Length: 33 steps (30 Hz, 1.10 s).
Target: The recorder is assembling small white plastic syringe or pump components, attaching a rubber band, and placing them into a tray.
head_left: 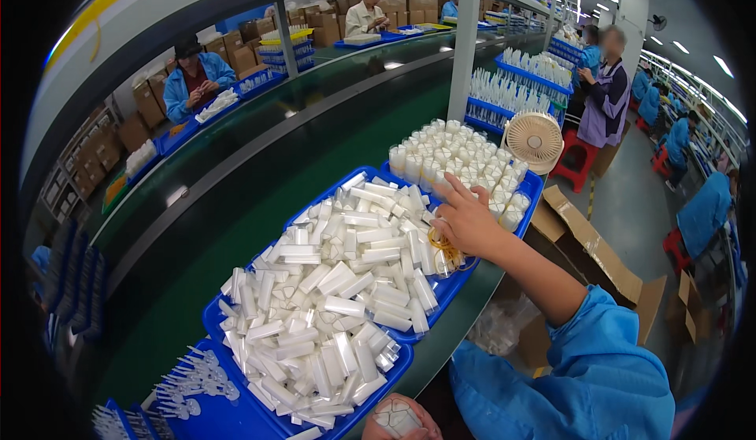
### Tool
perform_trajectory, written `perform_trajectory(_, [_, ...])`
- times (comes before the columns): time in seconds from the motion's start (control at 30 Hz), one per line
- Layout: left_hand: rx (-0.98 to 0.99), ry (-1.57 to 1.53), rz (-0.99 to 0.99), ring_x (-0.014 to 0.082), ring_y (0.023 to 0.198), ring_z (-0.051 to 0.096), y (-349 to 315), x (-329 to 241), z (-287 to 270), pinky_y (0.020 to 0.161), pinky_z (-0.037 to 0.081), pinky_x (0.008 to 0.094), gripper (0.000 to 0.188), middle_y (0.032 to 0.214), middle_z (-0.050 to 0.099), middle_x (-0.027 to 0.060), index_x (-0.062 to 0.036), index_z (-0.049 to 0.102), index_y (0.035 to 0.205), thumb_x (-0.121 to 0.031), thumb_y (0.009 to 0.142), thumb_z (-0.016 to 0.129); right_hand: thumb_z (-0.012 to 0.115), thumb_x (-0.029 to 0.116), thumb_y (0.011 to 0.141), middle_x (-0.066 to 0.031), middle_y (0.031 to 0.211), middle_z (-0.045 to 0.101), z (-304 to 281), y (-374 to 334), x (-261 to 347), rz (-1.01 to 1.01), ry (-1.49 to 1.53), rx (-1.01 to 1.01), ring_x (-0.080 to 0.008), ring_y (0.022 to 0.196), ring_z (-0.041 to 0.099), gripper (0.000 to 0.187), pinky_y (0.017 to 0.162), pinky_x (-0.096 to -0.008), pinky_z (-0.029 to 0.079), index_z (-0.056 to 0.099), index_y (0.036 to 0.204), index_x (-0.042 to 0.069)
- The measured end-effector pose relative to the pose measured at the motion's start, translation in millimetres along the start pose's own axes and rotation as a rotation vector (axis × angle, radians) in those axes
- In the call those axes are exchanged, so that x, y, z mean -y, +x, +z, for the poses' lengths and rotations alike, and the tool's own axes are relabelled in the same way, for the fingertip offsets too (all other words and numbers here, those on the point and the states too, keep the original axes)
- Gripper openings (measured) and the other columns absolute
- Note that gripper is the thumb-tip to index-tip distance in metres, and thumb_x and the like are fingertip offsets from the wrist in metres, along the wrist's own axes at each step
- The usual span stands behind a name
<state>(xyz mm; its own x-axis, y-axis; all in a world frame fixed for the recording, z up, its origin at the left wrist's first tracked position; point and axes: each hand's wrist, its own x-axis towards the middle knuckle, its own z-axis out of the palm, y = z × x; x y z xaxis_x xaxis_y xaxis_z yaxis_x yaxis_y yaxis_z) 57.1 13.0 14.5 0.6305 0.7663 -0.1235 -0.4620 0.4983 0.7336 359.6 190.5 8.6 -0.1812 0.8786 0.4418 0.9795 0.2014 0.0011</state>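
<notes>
My right hand (pixel 466 221) reaches over the blue trays with fingers apart. It is beside a clump of yellow rubber bands (pixel 442 245). Its fingertips are close to upright bundles of white pieces (pixel 449 152), packed tightly in the far blue tray (pixel 534 192). Down at the lower edge, my left hand (pixel 421 424) is closed around a bundle of white pieces (pixel 396 418), seen end-on; the picture's edge cuts the hand off. Between the hands, loose white pieces in clear plastic sleeves (pixel 323 290) heap over two blue trays (pixel 209 314).
A small beige fan (pixel 534 142) stands beyond the far tray. White-tipped parts (pixel 193 381) lie in a blue tray at lower left. A green conveyor (pixel 197 243) runs along the left. Opened cardboard (pixel 591 239) is at right. Several co-workers sit or stand farther off.
</notes>
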Motion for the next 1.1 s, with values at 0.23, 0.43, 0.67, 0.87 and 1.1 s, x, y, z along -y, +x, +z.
perform_trajectory(0.23, [-0.162,0.085,-0.032,0.0170,0.053,0.051,4.8,-11.9,10.5,0.048,0.043,0.0265,0.032,0.064,0.052,0.0091,-0.0011,0.047,0.086,-0.011,0.070,0.072,0.062,0.015,0.075,-0.0078,0.128,0.045,-5.7,10.7,-1.5,0.091,0.225,0.121,-0.0280,0.125,0.032,0.004,0.095,-0.0501,0.024,0.061,0.077,0.011])
perform_trajectory(0.43, [-0.272,0.138,0.053,0.0151,0.056,0.053,3.2,-7.4,6.1,0.050,0.044,0.0251,0.023,0.077,0.055,0.0124,-0.0009,0.047,0.085,-0.005,0.073,0.067,0.066,0.014,0.074,-0.0073,0.121,0.050,-39.1,14.6,11.9,0.016,0.732,0.011,-0.0272,0.113,0.045,0.005,0.094,-0.0402,0.033,0.064,0.077,0.011])
perform_trajectory(0.67, [-0.469,0.082,0.337,0.0180,0.056,0.054,9.2,-12.3,16.1,0.051,0.046,0.0287,0.020,0.112,0.047,0.0195,-0.0034,0.046,0.082,-0.002,0.075,0.064,0.063,0.013,0.079,-0.0095,0.107,0.051,-76.2,-15.9,104.3,-0.385,1.118,0.231,-0.0254,0.102,0.050,0.008,0.087,-0.0360,0.038,0.057,0.077,0.008])
perform_trajectory(0.87, [0.626,-0.487,0.249,0.0209,0.055,0.055,0.7,-12.5,-10.7,0.050,0.047,0.0306,0.024,0.098,0.052,0.0160,-0.0035,0.045,0.084,-0.002,0.075,0.067,0.041,0.028,0.094,-0.0074,0.080,0.049,-68.4,-47.7,144.6,-0.284,2.108,0.944,-0.0197,0.075,0.049,0.028,0.077,-0.0308,0.039,0.045,0.079,0.004])
perform_trajectory(1.1, [-0.409,1.387,0.493,0.0235,0.076,0.054,-15.6,-39.8,14.7,0.076,0.044,0.0306,0.084,0.086,0.054,0.0125,0.0011,0.021,0.134,-0.003,0.066,0.069,0.041,0.036,0.090,-0.0057,0.057,0.046,-85.1,-41.8,142.2,-0.592,1.915,0.850,-0.0190,0.050,0.046,0.034,0.051,-0.0310,0.038,0.047,0.088,0.003])
